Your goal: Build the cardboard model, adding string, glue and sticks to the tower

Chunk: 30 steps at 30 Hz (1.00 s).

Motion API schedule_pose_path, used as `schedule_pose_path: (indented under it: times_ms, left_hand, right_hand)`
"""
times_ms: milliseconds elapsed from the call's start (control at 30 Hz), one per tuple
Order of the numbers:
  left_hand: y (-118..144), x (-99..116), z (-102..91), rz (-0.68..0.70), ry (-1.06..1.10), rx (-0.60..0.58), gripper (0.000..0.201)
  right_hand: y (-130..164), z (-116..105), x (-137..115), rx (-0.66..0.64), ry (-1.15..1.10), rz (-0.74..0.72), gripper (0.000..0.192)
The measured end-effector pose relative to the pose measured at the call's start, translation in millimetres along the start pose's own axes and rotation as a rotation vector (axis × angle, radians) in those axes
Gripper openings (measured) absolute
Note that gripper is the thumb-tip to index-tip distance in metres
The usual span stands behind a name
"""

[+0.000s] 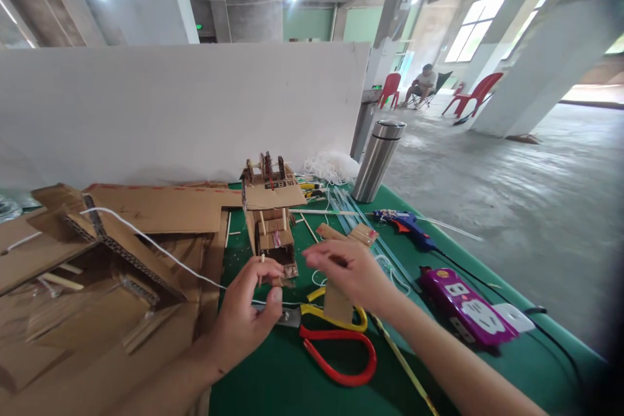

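Observation:
My left hand (256, 296) is closed, with thumb and index finger drawn together near the base of a small cardboard model (275, 195). A pale stick tip (263, 259) pokes up at its fingers and a small brownish bit shows by the thumb; what it grips is mostly hidden. To the right, my right hand (353, 266) hovers with loosely bent fingers, nothing visible in them. Below that hand, a small cardboard piece (337, 304) overlaps scissors with red and yellow handles (373, 364). White string (160, 247) runs from the left cardboard structure towards my left hand.
A large cardboard structure (160, 208) fills the left. Right on the green table (258, 383) are a steel flask (377, 162), a blue glue gun (407, 222), clear glue sticks (351, 208) and a purple power strip (468, 309) with a cable. A person (423, 83) sits far behind.

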<state>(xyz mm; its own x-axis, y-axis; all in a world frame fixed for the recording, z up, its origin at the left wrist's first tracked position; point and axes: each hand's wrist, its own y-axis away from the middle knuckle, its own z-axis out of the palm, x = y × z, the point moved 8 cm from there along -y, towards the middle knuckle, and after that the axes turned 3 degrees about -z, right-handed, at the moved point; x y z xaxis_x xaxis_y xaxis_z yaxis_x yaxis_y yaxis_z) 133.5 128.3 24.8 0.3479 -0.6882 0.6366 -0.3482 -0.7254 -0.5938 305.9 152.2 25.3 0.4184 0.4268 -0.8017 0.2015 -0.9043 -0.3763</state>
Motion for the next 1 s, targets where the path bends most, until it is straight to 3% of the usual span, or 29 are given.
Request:
schedule_pose_path:
  times_ms: [133,200,333,500,700,867,1000]
  left_hand:
    - [2.0,-5.0,3.9,-0.042,-0.004,-0.046,0.017]
    - [2.8,-5.4,5.5,-0.039,-0.042,-0.058,0.019]
    - [2.8,1.4,8.2,0.039,-0.042,-0.065,0.017]
    - [2.3,12.4,10.4,0.143,-0.002,-0.071,0.018]
    - [9.9,23.9,22.6,0.248,-0.002,-0.234,0.022]
    - [14.1,25.1,31.2,0.267,-0.052,-0.326,0.021]
    - [15.1,24.4,33.7,0.262,-0.059,-0.356,0.023]
  right_hand:
    - [-6.4,-60.2,35.9,0.356,0.309,0.176,0.045]
    - [-8.7,-74.3,50.4,0.430,0.389,0.202,0.046]
    - [-14.0,-80.3,75.9,0.460,0.475,0.231,0.041]
    - [-17.1,-76.0,95.5,0.414,0.593,0.242,0.028]
    - [-15.3,-62.6,91.8,0.323,0.742,0.202,0.018]
    - [-25.6,-21.2,78.1,0.159,0.779,0.082,0.016]
    - [-29.3,4.3,81.5,0.068,0.817,0.081,0.011]
